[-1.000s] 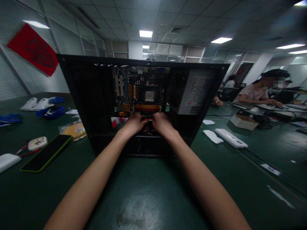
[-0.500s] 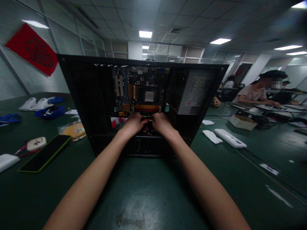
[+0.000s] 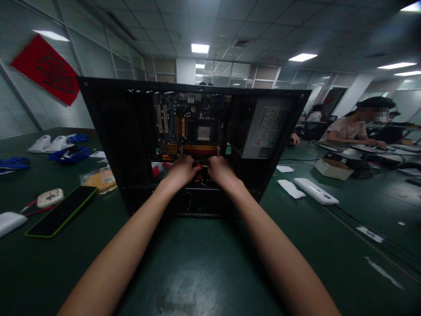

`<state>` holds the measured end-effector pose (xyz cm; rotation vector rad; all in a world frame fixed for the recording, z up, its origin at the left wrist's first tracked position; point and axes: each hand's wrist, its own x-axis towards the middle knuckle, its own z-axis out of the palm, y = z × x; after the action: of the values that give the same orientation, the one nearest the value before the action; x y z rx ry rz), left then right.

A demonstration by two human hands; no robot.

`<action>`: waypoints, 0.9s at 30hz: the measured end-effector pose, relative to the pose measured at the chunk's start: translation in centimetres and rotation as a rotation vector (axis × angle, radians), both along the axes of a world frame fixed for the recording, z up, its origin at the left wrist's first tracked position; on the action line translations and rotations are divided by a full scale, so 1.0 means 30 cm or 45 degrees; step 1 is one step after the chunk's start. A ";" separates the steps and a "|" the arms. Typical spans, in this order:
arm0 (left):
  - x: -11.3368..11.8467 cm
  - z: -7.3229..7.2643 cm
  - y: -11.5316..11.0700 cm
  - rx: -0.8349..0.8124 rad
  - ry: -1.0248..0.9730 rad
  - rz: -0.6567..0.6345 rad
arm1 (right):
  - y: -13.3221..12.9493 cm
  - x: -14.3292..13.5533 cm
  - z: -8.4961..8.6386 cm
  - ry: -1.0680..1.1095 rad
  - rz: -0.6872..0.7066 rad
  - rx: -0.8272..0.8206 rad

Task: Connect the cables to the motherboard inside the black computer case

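Observation:
An open black computer case (image 3: 194,84) stands before me on the green table (image 3: 197,263), its inside facing me. Both my hands reach into its lower middle, below the motherboard (image 3: 204,116). My left hand (image 3: 182,171) is closed around thin red and yellow wires (image 3: 198,175), which show by the thumb. Close beside it, my right hand (image 3: 221,169) is also closed; a small dark part shows at its fingers, too dim to name. A silver power supply (image 3: 263,129) sits at the upper right of the case. The fingertips are mostly hidden.
Left of the case lie a phone with a green edge (image 3: 62,213), a yellow item in a plastic bag (image 3: 101,177) and a blue tray (image 3: 69,154). On the right are a white power strip (image 3: 315,191) and an open carton (image 3: 333,169). A person (image 3: 353,127) sits farther back.
My hands stay in the same place, with only slight finger movement; a little more of the dark part between them shows. The view has shifted very slightly.

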<state>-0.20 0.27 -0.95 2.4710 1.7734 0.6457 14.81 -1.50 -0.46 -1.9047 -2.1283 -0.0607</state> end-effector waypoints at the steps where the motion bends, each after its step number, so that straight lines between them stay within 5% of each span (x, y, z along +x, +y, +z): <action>1: -0.001 -0.002 0.002 -0.006 0.002 -0.002 | 0.000 -0.001 0.000 -0.002 -0.003 0.003; 27: 0.004 0.003 -0.001 -0.076 -0.053 0.005 | 0.006 0.002 -0.008 -0.040 -0.007 0.009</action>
<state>-0.08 0.24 -0.85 2.3984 1.7575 0.6298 14.88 -1.31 -0.68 -1.9179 -2.1401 -0.0998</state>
